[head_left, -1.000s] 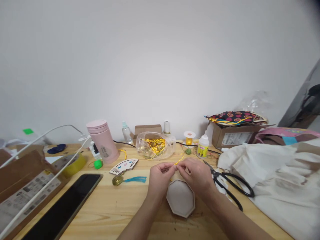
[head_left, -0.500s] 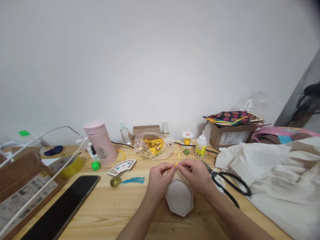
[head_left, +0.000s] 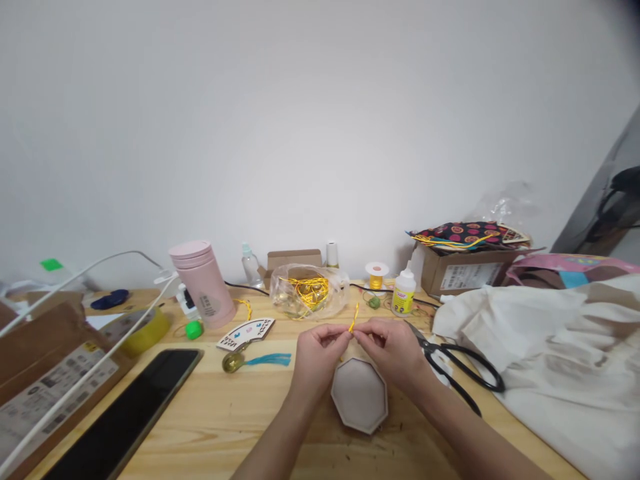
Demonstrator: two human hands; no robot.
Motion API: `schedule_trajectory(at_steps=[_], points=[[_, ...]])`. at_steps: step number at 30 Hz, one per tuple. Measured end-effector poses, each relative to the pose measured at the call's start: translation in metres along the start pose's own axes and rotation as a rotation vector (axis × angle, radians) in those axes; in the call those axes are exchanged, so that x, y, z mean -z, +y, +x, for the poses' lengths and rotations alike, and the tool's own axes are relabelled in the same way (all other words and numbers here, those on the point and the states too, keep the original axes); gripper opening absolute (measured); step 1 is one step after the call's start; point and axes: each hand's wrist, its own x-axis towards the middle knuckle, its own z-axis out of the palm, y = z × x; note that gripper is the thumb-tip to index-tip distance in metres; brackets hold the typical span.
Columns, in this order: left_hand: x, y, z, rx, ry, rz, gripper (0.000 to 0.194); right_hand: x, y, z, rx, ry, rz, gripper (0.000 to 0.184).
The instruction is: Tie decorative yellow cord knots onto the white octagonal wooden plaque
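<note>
Between my fingertips a twisted yellow cord [head_left: 355, 317] stands up with its free end pointing away from me. My left hand [head_left: 320, 353] pinches it from the left, and my right hand [head_left: 387, 347] pinches it from the right, the fingertips almost meeting. Just below the hands lies a pale octagonal piece with a raised rim [head_left: 360, 395], on the wooden table [head_left: 240, 420]. Whether the cord joins this piece is hidden behind my fingers. Off to the left are a fan-shaped ornament [head_left: 246, 335] and a brass bell [head_left: 233, 362] with a blue tassel [head_left: 269, 359].
Black-handled scissors [head_left: 467, 370] lie beside my right forearm, near white cloth [head_left: 565, 360]. Behind the hands stand a glue bottle [head_left: 403, 293], a thread spool [head_left: 376, 275] and a clear bag of yellow cord [head_left: 307, 293]. A phone [head_left: 130, 413] and pink tumbler [head_left: 203, 287] are left.
The cord's free end has become straighter and more upright between my fingers. Both hands keep their pinch in nearly the same place. The whole view has shifted very slightly.
</note>
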Motion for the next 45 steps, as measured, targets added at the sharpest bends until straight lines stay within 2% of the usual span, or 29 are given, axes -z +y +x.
schedule_trajectory(at_steps=[8,15,20,23,28,35,38,41,45], points=[[-0.001,0.009,-0.003,-0.010,-0.043,-0.030,0.012,0.003,0.000,0.000,0.019,0.075,-0.032,0.016],[0.003,0.006,-0.001,0.098,-0.154,-0.118,0.016,0.002,0.002,0.001,-0.077,0.117,0.080,0.009],[0.006,0.000,-0.001,0.172,-0.264,-0.189,0.018,0.007,0.001,0.004,0.125,0.037,0.120,0.012],[0.007,0.002,-0.001,0.206,-0.290,-0.235,0.015,0.008,0.003,0.005,0.160,0.004,0.129,0.013],[0.008,0.005,-0.002,0.211,-0.338,-0.365,0.010,0.005,0.007,0.006,0.053,0.007,0.237,0.011],[0.009,-0.001,-0.001,0.337,-0.421,-0.540,0.011,-0.003,0.008,0.005,-0.094,-0.040,0.449,0.011],[0.009,0.001,-0.002,0.345,-0.433,-0.554,0.015,0.000,0.008,0.006,-0.053,-0.054,0.381,0.010],[0.008,0.001,-0.002,0.334,-0.421,-0.515,0.017,0.006,0.005,0.005,0.106,-0.031,0.171,0.010],[0.007,-0.003,-0.001,0.230,-0.377,-0.376,0.014,0.011,0.001,0.002,0.275,0.010,-0.139,0.011]])
